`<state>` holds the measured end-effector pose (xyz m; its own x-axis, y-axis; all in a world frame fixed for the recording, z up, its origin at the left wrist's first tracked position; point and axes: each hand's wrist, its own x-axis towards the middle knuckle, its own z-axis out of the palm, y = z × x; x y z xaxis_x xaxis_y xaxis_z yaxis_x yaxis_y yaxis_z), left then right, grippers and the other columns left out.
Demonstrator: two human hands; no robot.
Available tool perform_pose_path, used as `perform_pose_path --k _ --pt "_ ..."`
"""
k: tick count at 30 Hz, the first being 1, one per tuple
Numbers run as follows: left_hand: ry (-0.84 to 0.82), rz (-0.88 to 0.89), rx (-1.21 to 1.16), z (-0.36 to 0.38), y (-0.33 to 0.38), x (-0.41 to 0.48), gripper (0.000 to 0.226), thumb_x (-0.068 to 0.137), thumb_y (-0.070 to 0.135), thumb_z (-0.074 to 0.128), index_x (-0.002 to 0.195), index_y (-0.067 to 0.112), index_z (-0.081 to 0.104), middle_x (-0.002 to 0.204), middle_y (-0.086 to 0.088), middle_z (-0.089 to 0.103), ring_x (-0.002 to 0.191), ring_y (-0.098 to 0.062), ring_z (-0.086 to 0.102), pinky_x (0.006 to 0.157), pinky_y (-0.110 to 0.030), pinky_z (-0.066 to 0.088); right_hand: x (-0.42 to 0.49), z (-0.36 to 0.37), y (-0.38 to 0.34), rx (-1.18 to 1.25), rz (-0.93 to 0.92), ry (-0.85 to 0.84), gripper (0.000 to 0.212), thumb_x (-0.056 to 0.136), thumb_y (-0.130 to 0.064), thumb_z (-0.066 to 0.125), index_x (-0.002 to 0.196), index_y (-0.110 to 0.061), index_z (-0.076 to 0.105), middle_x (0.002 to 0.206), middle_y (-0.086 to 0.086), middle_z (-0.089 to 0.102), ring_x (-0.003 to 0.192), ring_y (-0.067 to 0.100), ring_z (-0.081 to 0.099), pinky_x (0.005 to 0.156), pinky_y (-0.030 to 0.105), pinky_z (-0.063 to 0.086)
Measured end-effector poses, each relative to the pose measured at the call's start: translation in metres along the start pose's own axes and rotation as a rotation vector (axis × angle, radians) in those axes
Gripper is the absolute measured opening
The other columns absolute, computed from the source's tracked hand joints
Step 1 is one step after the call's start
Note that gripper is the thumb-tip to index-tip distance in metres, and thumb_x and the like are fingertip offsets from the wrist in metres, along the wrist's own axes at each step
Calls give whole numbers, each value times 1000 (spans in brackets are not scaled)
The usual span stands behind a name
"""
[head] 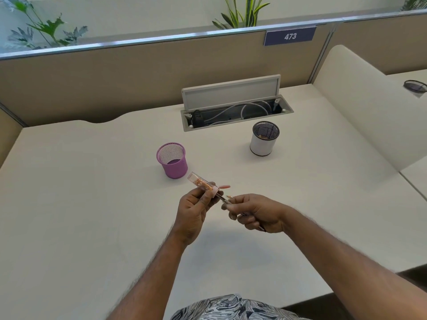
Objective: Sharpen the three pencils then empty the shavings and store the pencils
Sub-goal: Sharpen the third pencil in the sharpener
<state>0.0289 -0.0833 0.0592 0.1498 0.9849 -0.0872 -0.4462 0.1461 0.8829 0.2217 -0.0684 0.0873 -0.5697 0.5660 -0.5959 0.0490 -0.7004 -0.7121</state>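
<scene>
The left grip (194, 211) is closed around a clear sharpener (201, 183). The sharpener has a pink end with a small pink flap sticking out, and there are orange-brown shavings inside the clear part. The right grip (254, 213) is curled tight around a pencil (226, 200). I cannot tell if it holds more than one. The pencil's sharp tip sits just beside the pink end of the sharpener, and both are held up above the white surface (92, 204).

A purple mesh cup (172, 160) stands near the sharpener, behind it. A white cup (264, 142) with black mesh inside stands further back to the right. Behind them a cable box (235, 112) in the surface has its lid up. A blue sign (290, 36) on the wall reads "473".
</scene>
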Motion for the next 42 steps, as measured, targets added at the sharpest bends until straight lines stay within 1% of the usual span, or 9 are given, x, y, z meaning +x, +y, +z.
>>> perform_pose_path --k 1,4,10,14,21,24,27,35,42 --pt "13 5 4 0 -1 1 19 88 20 63 96 11 78 104 -4 70 99 -22 66 96 -35 52 1 2 1 -27 -46 34 6 92 -19 63 92 -14 61 71 2 51 44 5 31 39 15 29" --pt "37 12 16 0 0 2 21 87 19 61 96 9 77 104 -4 70 103 -24 65 95 -34 53 3 7 7 -112 -202 175 16 89 -15 68 74 -16 63 63 5 55 46 11 43 45 22 39" --pt "55 12 50 -3 -2 6 27 90 17 59 106 -4 68 114 -18 63 111 -32 61 106 -47 47 3 10 9 -173 -296 289 17 87 -20 71 74 -10 64 58 4 55 43 11 30 41 18 22" --pt "2 22 43 -5 -5 6 19 96 14 58 103 2 70 105 -2 73 115 -33 61 106 -47 46 1 8 8 -114 -249 248 18 88 -21 69 86 -3 67 58 3 52 40 9 26 38 16 20" --pt "-23 10 7 -4 -6 3 19 93 19 61 100 10 76 105 0 75 109 -26 66 103 -41 50 1 4 10 -3 -124 171 22 89 -25 68 68 -17 67 62 1 53 41 7 22 35 16 18" --pt "-14 -10 -19 -2 -4 1 21 86 24 66 97 12 78 101 3 74 99 -19 68 98 -36 52 1 1 10 70 -47 127 20 90 -27 65 82 -9 67 58 -1 50 38 4 24 32 14 19" --pt "5 -20 -32 -3 -5 1 18 88 16 62 95 11 78 100 -1 72 98 -21 66 97 -36 52 0 -2 9 92 13 82 25 87 -31 65 87 -6 67 58 -2 48 36 2 26 32 14 17" --pt "55 8 -81 -10 4 7 23 89 18 60 105 3 67 117 -15 71 99 -19 67 93 -29 52 -4 -8 8 40 -14 26 25 88 -31 62 88 -6 68 63 2 57 36 5 37 33 15 27" --pt "161 44 -162 -28 13 12 28 87 22 57 104 1 64 115 -9 74 96 -16 69 92 -27 55 -10 -14 7 20 -92 34 30 82 -36 66 92 -7 68 67 3 59 39 8 42 39 18 30"
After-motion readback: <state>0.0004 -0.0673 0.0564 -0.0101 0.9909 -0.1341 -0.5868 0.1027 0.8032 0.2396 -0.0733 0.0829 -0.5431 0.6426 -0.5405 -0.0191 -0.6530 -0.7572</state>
